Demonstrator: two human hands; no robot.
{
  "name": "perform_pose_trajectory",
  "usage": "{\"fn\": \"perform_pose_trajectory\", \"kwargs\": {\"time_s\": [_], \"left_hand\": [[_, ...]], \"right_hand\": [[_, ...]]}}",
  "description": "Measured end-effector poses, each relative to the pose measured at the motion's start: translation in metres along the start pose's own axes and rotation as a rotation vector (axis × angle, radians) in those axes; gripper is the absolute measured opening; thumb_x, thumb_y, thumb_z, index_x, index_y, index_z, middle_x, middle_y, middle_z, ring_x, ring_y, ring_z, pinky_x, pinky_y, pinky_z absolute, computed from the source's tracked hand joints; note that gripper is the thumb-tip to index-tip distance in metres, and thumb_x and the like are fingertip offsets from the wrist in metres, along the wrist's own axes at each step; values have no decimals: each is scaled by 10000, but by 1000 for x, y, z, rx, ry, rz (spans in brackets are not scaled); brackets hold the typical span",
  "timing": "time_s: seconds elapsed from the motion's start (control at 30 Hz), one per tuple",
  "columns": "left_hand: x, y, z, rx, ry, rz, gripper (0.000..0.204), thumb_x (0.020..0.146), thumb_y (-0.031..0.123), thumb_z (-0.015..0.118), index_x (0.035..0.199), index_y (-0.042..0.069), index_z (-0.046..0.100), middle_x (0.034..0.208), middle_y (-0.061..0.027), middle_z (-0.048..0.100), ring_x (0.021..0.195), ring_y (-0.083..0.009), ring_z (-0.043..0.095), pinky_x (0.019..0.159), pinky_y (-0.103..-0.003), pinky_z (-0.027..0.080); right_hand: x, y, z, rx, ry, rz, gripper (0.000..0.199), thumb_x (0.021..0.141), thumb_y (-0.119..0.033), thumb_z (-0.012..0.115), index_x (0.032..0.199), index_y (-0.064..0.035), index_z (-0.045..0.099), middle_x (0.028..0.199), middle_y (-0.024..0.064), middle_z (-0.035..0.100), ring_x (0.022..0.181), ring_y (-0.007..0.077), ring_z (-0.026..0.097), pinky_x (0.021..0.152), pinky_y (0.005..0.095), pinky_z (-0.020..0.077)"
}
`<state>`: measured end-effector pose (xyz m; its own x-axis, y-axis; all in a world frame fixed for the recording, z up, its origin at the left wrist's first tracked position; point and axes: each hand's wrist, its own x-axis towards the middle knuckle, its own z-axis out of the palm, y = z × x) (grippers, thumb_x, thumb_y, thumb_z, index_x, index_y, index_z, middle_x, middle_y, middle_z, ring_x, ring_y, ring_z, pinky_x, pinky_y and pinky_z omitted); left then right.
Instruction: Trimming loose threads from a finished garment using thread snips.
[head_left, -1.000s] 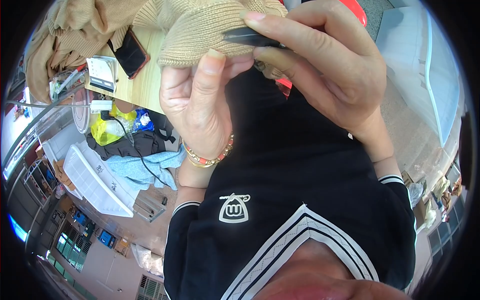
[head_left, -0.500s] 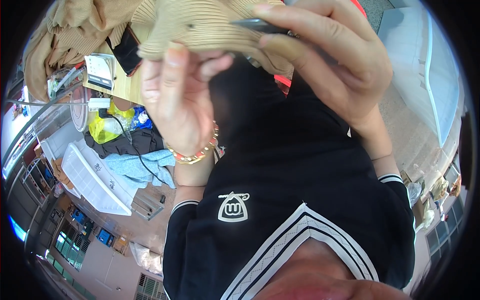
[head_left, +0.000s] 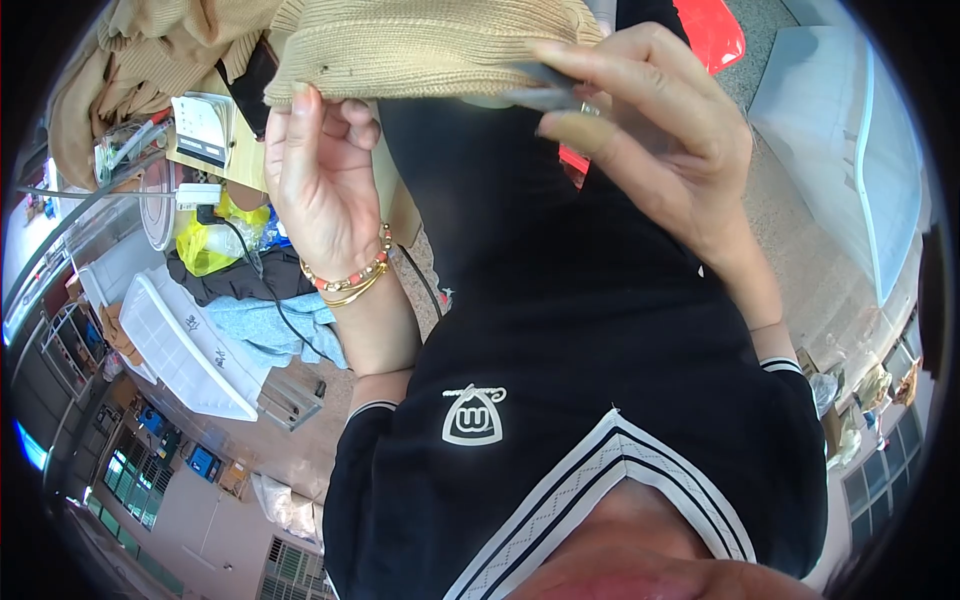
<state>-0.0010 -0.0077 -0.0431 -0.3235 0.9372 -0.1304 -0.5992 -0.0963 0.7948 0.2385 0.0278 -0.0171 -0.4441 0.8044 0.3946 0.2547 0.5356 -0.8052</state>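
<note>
Stretching straighter than half a second ago, one beige ribbed knit (head_left: 420,50) at twelve o'clock now runs nearly level along its lower edge, leaving that edge and one dark speck (head_left: 323,70) on it plain to work on. Of two hands, the left hand (head_left: 325,185) at ten o'clock pinches the edge between thumb and fingers, while the right hand (head_left: 675,140), toward half past one, grips one small snipping tool (head_left: 548,98), too blurred to judge its blades; one yellow bag (head_left: 205,245) and one light-blue cloth (head_left: 265,320) lie near nine.
</note>
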Motion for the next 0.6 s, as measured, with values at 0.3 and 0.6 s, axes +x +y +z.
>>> {"fn": "perform_pose_trajectory", "kwargs": {"time_s": [0.3, 0.6], "left_hand": [[-37, 19, 11, 487, -207, -105, 287, 976, 213, 554, 964, -65, 626, 829, -175, 694, 616, -185, 663, 524, -229, 491], [-38, 15, 32, 658, -149, -74, 184, 907, 130, 652, 884, -53, 657, 738, -156, 688, 559, -158, 646, 516, -227, 491]], "right_hand": [[-15, 7, 12, 103, -112, -90, 475, 695, -25, 801, 1153, -18, 677, 853, 49, 579, 696, 120, 531, 579, 231, 424], [-18, 5, -2, 38, -52, -77, 481, 682, 20, 792, 1147, 4, 672, 884, 69, 593, 741, 128, 559, 622, 229, 445]]}}
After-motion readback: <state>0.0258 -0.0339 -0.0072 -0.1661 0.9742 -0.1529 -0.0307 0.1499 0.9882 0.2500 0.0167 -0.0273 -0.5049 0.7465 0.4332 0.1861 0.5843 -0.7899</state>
